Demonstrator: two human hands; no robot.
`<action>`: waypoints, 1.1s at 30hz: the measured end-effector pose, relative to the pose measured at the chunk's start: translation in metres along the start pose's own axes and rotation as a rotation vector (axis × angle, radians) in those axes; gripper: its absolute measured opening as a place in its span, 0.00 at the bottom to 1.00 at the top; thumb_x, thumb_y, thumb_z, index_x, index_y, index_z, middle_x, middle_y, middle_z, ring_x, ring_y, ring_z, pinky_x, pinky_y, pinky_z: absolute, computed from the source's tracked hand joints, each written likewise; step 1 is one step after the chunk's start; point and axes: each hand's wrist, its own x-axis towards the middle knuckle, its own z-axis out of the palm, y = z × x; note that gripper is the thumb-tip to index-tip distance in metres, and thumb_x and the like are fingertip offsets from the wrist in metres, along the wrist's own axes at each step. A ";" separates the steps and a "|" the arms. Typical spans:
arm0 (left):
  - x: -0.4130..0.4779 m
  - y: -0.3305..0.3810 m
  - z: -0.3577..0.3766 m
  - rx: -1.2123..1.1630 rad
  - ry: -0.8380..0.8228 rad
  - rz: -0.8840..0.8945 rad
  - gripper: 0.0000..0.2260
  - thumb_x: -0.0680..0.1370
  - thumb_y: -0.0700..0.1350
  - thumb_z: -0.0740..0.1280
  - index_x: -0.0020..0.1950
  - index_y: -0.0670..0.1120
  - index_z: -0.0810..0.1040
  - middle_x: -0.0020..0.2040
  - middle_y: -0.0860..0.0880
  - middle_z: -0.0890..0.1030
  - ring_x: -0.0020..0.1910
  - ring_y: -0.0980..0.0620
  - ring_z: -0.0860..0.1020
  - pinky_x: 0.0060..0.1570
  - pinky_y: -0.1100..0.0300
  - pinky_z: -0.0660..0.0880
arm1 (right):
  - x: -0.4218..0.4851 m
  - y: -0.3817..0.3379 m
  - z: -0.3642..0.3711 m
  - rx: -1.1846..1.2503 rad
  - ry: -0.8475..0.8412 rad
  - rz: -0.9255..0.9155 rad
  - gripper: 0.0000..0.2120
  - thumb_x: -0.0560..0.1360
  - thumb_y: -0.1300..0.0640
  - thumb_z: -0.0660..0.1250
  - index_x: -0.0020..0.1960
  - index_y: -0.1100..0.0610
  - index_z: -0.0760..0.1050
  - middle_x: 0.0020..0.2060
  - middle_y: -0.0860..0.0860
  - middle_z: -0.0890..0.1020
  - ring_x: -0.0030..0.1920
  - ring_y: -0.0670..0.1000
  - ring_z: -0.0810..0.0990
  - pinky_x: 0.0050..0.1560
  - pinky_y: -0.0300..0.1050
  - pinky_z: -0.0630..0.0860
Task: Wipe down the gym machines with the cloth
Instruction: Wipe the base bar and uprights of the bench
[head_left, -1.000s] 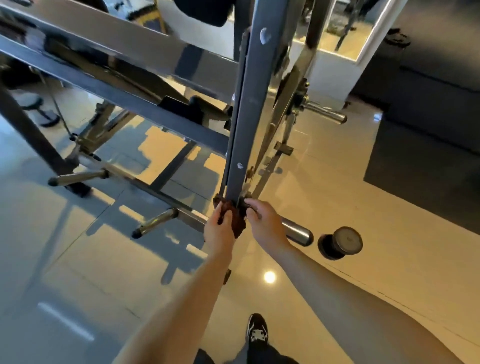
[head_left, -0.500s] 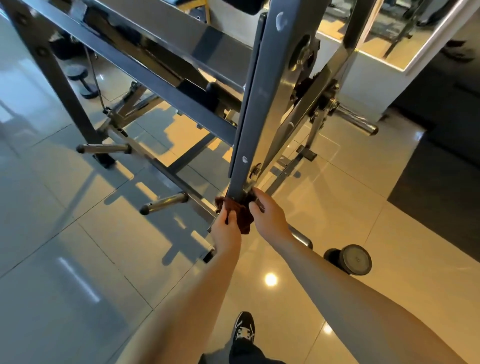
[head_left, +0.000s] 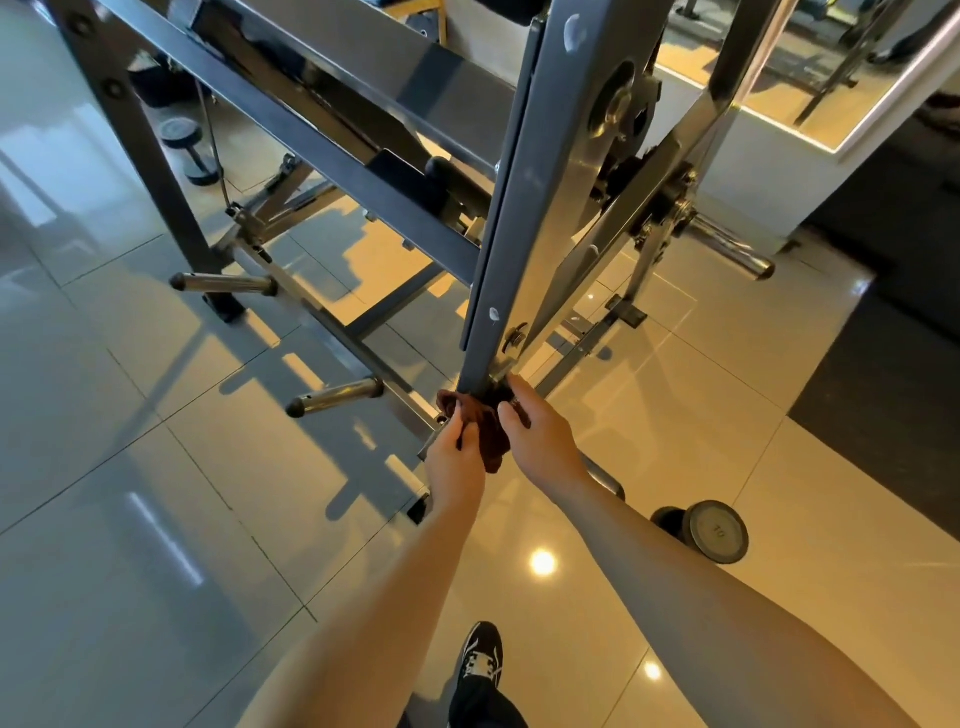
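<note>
Hands both grasp the cloth (head_left: 480, 421). The left hand (head_left: 453, 460) curls round its hanging tail. The right hand (head_left: 543, 441) has fingers curled over the bunched part, holding it against the foot of the upright post (head_left: 524, 208). The cloth is dark red and sits at the very bottom end of the post.

Step, as I read it: wiping the post's lower end, with most of the machine not yet covered. The next move likely calls for sliding the cloth up the post with firm pressure, both grips tight so it doesn't slip off.

Left of the post is a chrome plate peg (head_left: 332, 397). Right of the post, a dumbbell (head_left: 711, 530) lies on the floor (head_left: 156, 467). Below the post is a black shoe (head_left: 480, 660).
</note>
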 end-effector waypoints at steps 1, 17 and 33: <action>0.000 0.003 -0.001 0.011 -0.003 0.002 0.19 0.85 0.43 0.60 0.77 0.49 0.70 0.65 0.47 0.79 0.48 0.62 0.76 0.35 0.79 0.71 | -0.002 0.000 0.001 -0.007 0.004 0.000 0.21 0.85 0.47 0.55 0.78 0.41 0.63 0.73 0.45 0.72 0.74 0.51 0.69 0.74 0.58 0.69; -0.004 0.006 0.001 0.080 -0.008 0.037 0.19 0.86 0.44 0.60 0.77 0.50 0.69 0.64 0.51 0.78 0.60 0.55 0.77 0.40 0.76 0.72 | -0.002 0.010 -0.001 -0.053 -0.032 0.015 0.23 0.86 0.44 0.53 0.80 0.42 0.59 0.74 0.47 0.71 0.75 0.54 0.69 0.73 0.55 0.68; -0.017 0.039 -0.014 0.067 -0.060 0.222 0.21 0.83 0.46 0.64 0.76 0.57 0.67 0.68 0.51 0.77 0.66 0.52 0.77 0.61 0.56 0.79 | -0.018 -0.013 -0.023 0.172 0.047 -0.035 0.18 0.85 0.49 0.60 0.73 0.46 0.71 0.64 0.43 0.77 0.68 0.50 0.74 0.68 0.49 0.76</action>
